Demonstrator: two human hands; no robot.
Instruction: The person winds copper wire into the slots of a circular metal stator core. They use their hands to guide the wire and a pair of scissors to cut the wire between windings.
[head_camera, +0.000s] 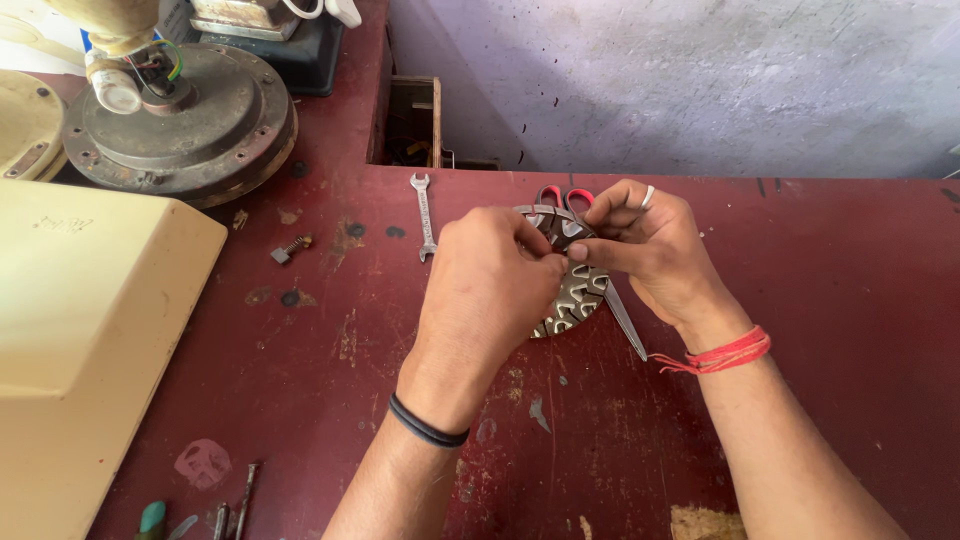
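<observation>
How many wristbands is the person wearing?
2: a black band on the left wrist, and a red thread band on the right wrist. None other shows.

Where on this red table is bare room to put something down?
Bare table lies right of the right hand, up to the wall. Another bare patch lies between the cream box and the left hand. It is crowded around the slotted metal disc, scissors and wrench.

The worn dark-red surface (820, 300) carries a small spanner (424, 214), red-handled scissors (610, 300) under a slotted metal disc (573, 300), a round motor housing (190, 120), a cream casing (90, 340) and a small spring part (291, 247).
</observation>
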